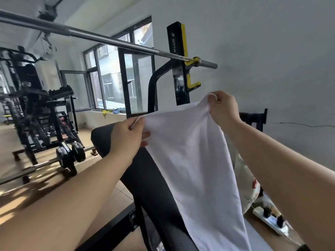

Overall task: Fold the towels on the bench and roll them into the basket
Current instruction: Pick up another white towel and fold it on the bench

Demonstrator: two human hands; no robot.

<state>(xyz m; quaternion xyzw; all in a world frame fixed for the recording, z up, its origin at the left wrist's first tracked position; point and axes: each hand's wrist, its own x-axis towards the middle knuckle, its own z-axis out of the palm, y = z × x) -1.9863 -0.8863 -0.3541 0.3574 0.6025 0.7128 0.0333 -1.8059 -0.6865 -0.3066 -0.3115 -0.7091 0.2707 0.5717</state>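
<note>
So the white towel (190, 160) hangs above the black table (148, 180), lower end trailing over it. My left grip (126, 136) pinches one top corner, right grip (223, 107) pinches the other, higher above the table.

Both hands hold a white towel (190, 160) up above the black bench (145, 178): the left hand (126, 136) pinches one top corner, the right hand (223, 107) the other, while the cloth hangs down over the bench
</note>
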